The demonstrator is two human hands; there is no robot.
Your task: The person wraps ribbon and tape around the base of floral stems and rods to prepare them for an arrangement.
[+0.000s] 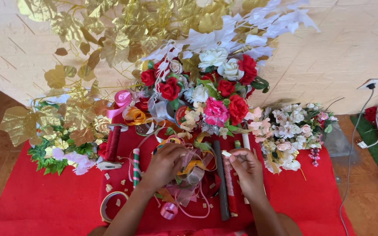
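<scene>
My left hand (166, 162) rests on a tangle of ribbons (189, 175) of sheer pink, orange and gold on the red cloth (44, 205), fingers curled into the pile. My right hand (246, 168) is closed, pinching a small pale strip (226, 153) between thumb and fingers. Between the hands lies a dark grey rod (220, 175) and a red ribbon roll (230, 188). Just beyond stands an arrangement of red, pink and cream artificial flowers (215, 94) with white and gold leaves.
A dark red ribbon spool (113, 144), a striped green roll (136, 168) and a tape ring (110, 203) lie at left. White and pink flower bunches (294, 131) sit at right, green and gold foliage (53, 148) at left. A cable (351, 148) runs to a wall socket (369, 83).
</scene>
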